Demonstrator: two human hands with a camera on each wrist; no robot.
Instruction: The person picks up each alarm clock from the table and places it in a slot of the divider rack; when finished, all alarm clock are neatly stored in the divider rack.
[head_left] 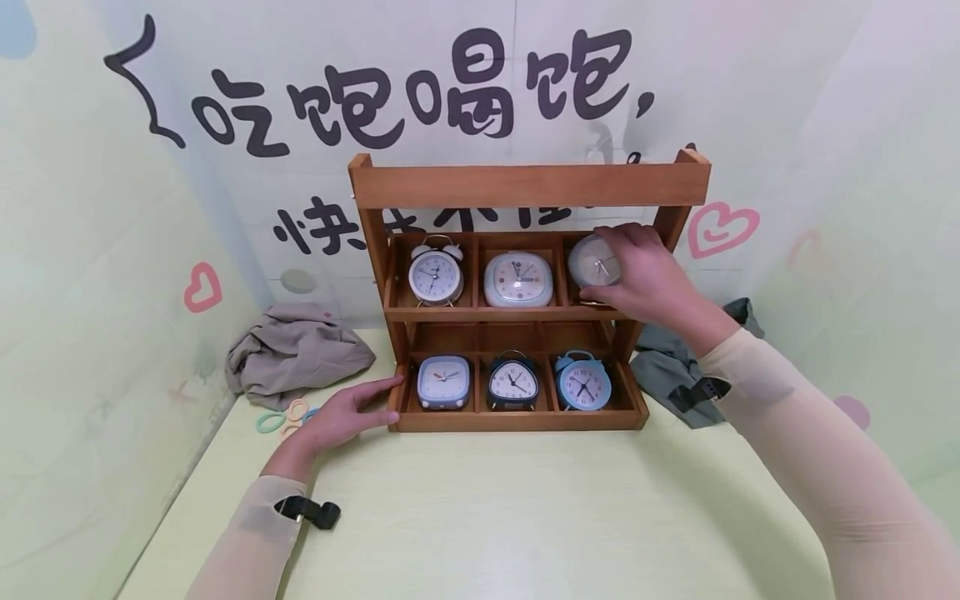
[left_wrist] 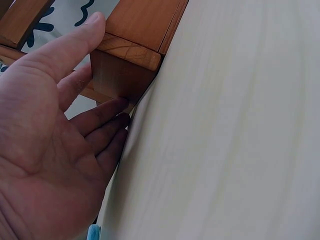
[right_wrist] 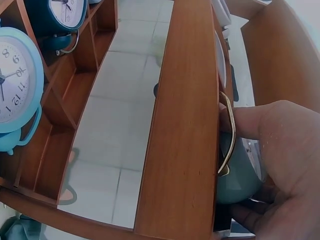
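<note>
My right hand grips a round grey-green alarm clock in the upper right compartment of a wooden two-tier shelf. In the right wrist view, thumb and fingers lie on either side of the clock, which has a gold wire at its base. The clock's far side is hidden. My left hand touches the lower tier's left end, its thumb at the front corner and the other fingers along the end panel. Upstairs stand a white twin-bell clock and a pale rounded clock.
A blue square clock, a dark triangular clock and a light-blue round clock fill the lower compartments. Brown cloth and coloured scissors handles lie left; dark grey cloth lies right. A printed wall stands behind.
</note>
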